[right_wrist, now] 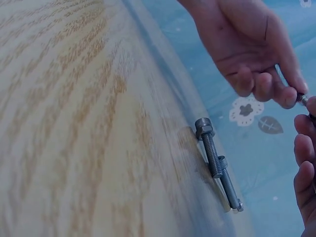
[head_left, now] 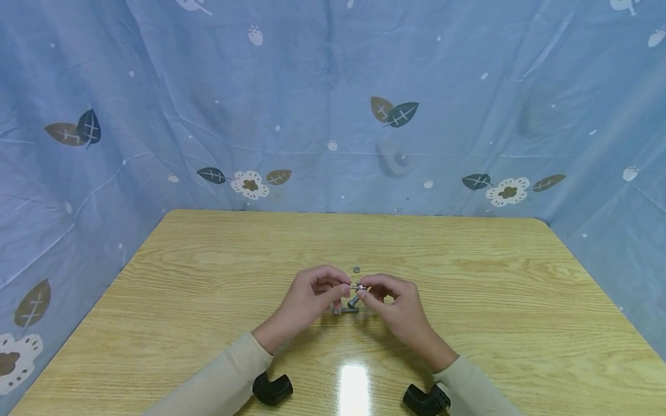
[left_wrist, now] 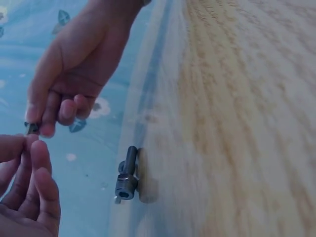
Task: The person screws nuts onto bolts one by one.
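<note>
Between the fingertips of both hands, a small metal bolt (head_left: 354,287) lies roughly level above the table. My left hand (head_left: 312,294) pinches it from the left. From the right, my right hand (head_left: 398,303) pinches the wider piece at its end, which looks like a nut (head_left: 361,286); the fingers partly cover it. Below the hands lie two socket-head bolts: one bolt (head_left: 350,311) crosswise, another bolt (head_left: 353,301) slanting behind it. In the right wrist view, the nearer bolt (right_wrist: 212,153) carries a nut (right_wrist: 206,130) close under its head. A loose nut (head_left: 356,269) lies farther back.
The wood-grain table (head_left: 208,254) reaches back to a blue patterned curtain (head_left: 322,104), which also hangs at both sides. A black wrist device (head_left: 273,389) sits by the left sleeve, another black device (head_left: 425,400) by the right. Light glares on the table's front.
</note>
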{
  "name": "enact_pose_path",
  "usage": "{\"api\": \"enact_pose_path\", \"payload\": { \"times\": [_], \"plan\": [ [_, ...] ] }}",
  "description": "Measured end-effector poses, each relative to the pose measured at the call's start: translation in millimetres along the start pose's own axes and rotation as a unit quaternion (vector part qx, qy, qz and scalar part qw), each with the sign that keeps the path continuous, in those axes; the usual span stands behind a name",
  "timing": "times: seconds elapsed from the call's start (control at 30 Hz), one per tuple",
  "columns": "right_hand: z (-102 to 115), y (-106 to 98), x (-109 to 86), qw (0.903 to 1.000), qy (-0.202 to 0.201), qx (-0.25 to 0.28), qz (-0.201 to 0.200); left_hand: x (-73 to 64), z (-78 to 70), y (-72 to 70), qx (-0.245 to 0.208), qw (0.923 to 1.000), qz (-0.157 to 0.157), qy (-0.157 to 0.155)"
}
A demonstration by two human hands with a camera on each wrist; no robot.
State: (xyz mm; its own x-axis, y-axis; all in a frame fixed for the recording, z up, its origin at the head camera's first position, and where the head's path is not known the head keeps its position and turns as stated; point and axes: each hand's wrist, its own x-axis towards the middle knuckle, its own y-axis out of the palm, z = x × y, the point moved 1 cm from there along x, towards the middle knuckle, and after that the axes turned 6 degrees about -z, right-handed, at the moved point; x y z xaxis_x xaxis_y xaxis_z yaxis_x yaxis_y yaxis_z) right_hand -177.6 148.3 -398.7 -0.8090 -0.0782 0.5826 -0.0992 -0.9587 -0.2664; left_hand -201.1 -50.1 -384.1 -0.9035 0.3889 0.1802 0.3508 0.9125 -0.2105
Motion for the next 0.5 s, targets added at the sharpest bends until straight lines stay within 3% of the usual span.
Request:
{"api": "enact_pose_path", "payload": {
  "times": [0.5],
  "plan": [
    [1.7, -0.3, 2.8, 0.9998, 0.02, 0.005, 0.007, 1.1, -6.4, -3.0, -0.014, 0.9999, 0.005, -0.005]
  ]
}}
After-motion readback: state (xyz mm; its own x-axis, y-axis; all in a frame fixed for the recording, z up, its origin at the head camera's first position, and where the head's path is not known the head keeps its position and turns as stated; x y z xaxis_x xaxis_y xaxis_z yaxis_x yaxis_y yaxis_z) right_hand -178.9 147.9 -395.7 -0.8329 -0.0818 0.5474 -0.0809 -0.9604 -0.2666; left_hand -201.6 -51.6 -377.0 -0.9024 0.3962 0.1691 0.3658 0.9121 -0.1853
